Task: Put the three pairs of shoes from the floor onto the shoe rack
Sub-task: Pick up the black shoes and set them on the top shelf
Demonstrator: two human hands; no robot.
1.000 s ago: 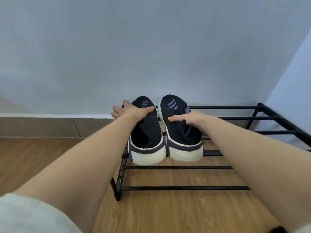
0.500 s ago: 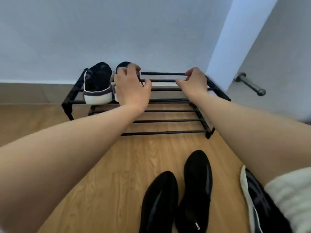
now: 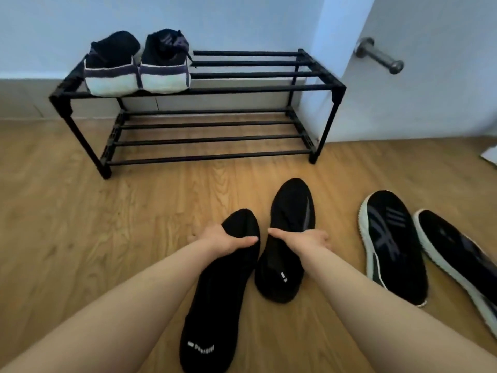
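Observation:
A black two-tier shoe rack [image 3: 269, 89] stands against the wall. One pair of black shoes with white soles [image 3: 135, 63] sits at the left end of its top shelf, heels toward me. Two all-black shoes lie on the floor in front of me. My left hand [image 3: 228, 239] is closed over the middle of the left black shoe [image 3: 215, 286]. My right hand [image 3: 304, 238] lies across the right black shoe [image 3: 290, 232], its fingers wrapping the shoe's sides. A third pair, black with white-edged soles [image 3: 398, 246], lies on the floor to the right.
The wooden floor [image 3: 80, 238] runs from the rack to me. A white wall corner [image 3: 330, 63] sits right behind the rack's right end, with a metal door stop [image 3: 382, 56] on the wall beyond. Something white [image 3: 490, 156] lies at the far right edge.
My hands left the pair on the rack's top shelf, drew back and came down onto the two all-black shoes on the floor. The view pulled away from the rack.

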